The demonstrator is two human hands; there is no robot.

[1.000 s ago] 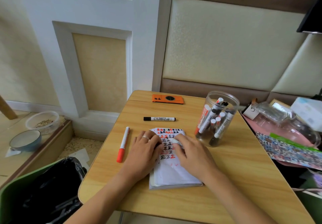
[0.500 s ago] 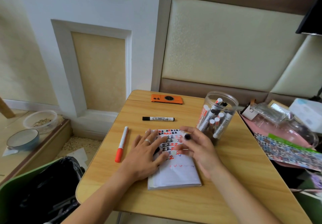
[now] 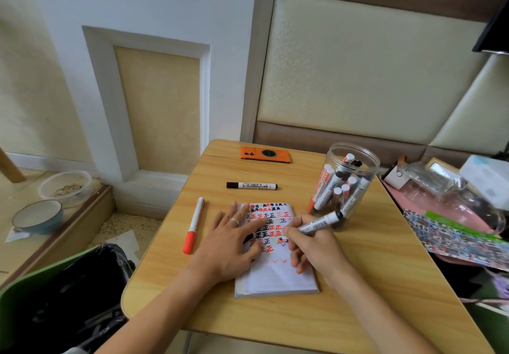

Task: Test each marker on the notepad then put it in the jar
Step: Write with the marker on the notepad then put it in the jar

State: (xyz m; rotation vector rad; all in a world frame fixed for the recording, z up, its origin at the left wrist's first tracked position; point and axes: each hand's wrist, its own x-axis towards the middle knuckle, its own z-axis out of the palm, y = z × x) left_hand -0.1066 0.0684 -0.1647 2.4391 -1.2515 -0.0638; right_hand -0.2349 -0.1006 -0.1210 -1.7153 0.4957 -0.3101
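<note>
Over the notepad (image 3: pixel 275 274), now uncapped and gripped pen-fashion in right hand (image 3: pixel 314 246), marker (image 3: pixel 321 221) tip down for testing, left hand (image 3: pixel 234 243) flat, pinning the page.

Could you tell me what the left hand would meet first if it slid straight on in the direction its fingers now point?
The left hand lies flat on the notepad, fingers pointing up and slightly right. It would probably cross the notepad's far edge, then meet the black-capped marker lying on the table, though depth is uncertain.

Wooden table (image 3: pixel 358 285), light grain. On it: notepad (image 3: pixel 275 279) near centre; red-capped marker (image 3: pixel 194 225) left; black-capped marker (image 3: pixel 252 185) beyond; orange phone (image 3: pixel 265 154) far edge; clear jar (image 3: pixel 345 185) right.
</note>
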